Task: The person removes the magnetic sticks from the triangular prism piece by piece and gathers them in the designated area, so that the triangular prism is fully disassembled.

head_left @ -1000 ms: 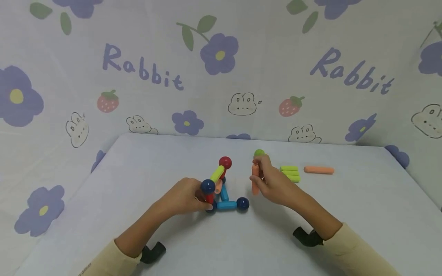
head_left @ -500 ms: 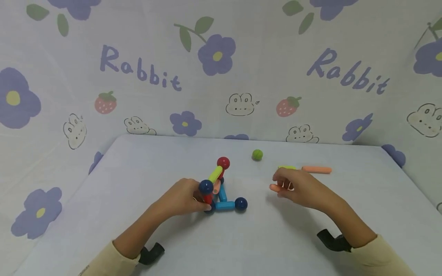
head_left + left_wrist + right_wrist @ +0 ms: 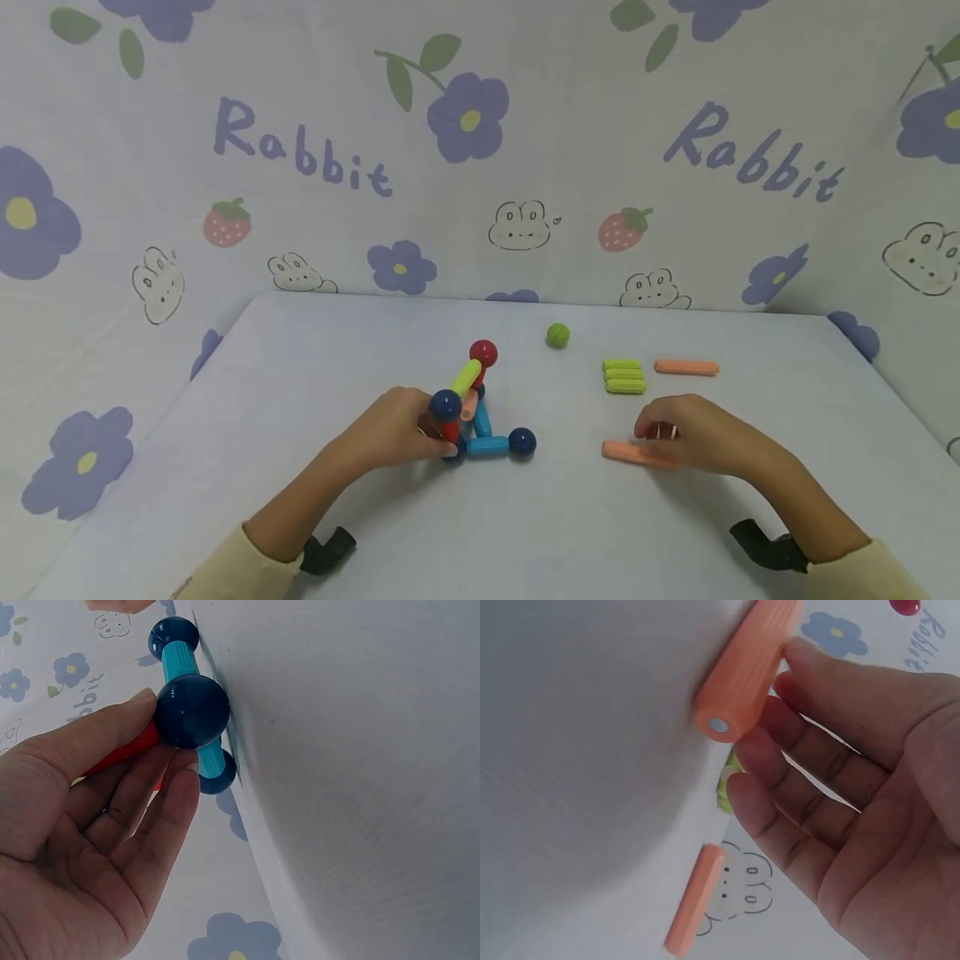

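Observation:
My left hand (image 3: 401, 429) pinches a magnetic ball-and-rod structure at its near left corner. In the left wrist view, thumb and fingers are around a red rod (image 3: 127, 750), close against a dark blue ball (image 3: 193, 711). Light blue rods (image 3: 487, 446), a yellow-green rod (image 3: 467, 378), a red ball (image 3: 483, 353) and more dark blue balls (image 3: 522, 442) are joined in it. To the right, my right hand (image 3: 693, 433) is over one end of an orange magnetic rod (image 3: 626, 451) lying on the table. Its fingertips touch or nearly touch the rod, without being wrapped around it.
Several yellow-green rods (image 3: 624, 377) lie side by side at the back right, beside another orange rod (image 3: 686, 367). A green ball (image 3: 558, 335) sits farther back. Behind the white table (image 3: 570, 533) hangs a patterned cloth (image 3: 315, 225).
My right hand has carried the orange rod rightward and toward me and laid it on the table, its fingers loosening. The left hand keeps its hold on the structure.

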`<state>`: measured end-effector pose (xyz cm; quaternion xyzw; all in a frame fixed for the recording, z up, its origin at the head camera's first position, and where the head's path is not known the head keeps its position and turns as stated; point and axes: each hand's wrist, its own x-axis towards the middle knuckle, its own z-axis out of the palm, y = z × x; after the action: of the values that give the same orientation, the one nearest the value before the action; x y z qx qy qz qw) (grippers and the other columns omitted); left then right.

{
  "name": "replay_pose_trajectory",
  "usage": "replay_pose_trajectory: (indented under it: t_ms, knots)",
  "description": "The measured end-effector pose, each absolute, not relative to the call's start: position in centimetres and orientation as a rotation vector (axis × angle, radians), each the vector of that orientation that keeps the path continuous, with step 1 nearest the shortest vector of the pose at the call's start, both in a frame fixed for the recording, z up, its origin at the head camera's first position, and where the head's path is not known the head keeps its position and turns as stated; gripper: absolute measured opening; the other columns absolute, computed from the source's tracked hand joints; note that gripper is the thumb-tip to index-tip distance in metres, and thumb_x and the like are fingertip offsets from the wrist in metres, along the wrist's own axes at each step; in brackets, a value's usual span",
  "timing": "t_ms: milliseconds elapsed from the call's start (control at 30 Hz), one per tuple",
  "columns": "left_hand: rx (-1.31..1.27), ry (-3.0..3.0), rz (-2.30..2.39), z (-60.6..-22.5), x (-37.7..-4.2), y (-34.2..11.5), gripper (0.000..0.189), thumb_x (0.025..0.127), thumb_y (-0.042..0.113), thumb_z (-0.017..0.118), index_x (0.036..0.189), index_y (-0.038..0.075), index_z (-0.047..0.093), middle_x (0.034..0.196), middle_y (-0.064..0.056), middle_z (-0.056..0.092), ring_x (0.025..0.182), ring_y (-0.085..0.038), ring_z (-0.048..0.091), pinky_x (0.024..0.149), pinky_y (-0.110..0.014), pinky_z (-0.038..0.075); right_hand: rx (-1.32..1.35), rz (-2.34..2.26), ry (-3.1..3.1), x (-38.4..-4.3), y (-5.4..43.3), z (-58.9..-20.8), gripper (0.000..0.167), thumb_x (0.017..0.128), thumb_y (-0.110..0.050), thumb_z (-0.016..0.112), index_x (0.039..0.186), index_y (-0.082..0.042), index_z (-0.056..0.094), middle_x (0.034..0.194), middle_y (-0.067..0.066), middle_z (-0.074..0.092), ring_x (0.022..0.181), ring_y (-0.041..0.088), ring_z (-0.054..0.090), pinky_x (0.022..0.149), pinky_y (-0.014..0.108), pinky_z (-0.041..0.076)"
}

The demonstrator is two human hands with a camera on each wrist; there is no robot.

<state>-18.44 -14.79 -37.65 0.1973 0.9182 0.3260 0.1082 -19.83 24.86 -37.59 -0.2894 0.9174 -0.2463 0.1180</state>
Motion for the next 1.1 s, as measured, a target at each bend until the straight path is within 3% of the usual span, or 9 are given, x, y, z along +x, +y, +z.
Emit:
replay_pose_trajectory:
  t_ms: [133, 367, 867, 1100]
  knots:
    - [0.564, 2.701, 0.958, -37.7, -18.4, -14.8, 0.023, 0.079, 0.015, 0.087, 0.095, 0.003, 0.075, 0.079, 0.001, 0.072, 0.076, -0.014, 0.067, 0.067, -0.029, 0.057, -0.891, -0.729, 2.677, -19.6, 24.6, -37.9, 0.01, 0.086, -0.015, 0.079, 0.093, -0.018, 0.074, 0.084, -0.015, 0.064, 0.076, 0.005, 0.057, 0.066, 0.026, 0.051]
    - [0.588, 2.695, 0.973, -37.8, -18.4, -14.8, 0.021, 0.079, 0.014, 0.086, 0.094, 0.004, 0.075, 0.079, 0.001, 0.072, 0.076, -0.014, 0.067, 0.068, -0.03, 0.057, -0.993, -0.688, 2.704, -19.4, 23.6, -38.2, 0.012, 0.084, -0.01, 0.081, 0.088, -0.019, 0.074, 0.081, -0.017, 0.062, 0.072, 0.003, 0.054, 0.064, 0.024, 0.051]
    - [0.617, 2.688, 0.977, -37.9, -18.5, -14.9, 0.022, 0.079, 0.015, 0.086, 0.095, 0.004, 0.076, 0.079, 0.0, 0.073, 0.077, -0.014, 0.068, 0.066, -0.028, 0.056, -0.848, -0.657, 2.723, -18.5, 22.4, -38.0, 0.019, 0.079, -0.005, 0.084, 0.079, -0.019, 0.07, 0.076, -0.013, 0.059, 0.067, 0.006, 0.051, 0.058, 0.024, 0.048]
    - [0.605, 2.698, 0.972, -37.8, -18.5, -15.0, 0.023, 0.079, 0.016, 0.086, 0.096, 0.004, 0.075, 0.079, 0.0, 0.072, 0.077, -0.015, 0.068, 0.069, -0.03, 0.057, -0.69, -0.443, 2.838, -19.4, 25.6, -37.3, 0.021, 0.081, -0.008, 0.081, 0.072, -0.017, 0.064, 0.072, -0.008, 0.056, 0.065, 0.011, 0.048, 0.057, 0.029, 0.043]
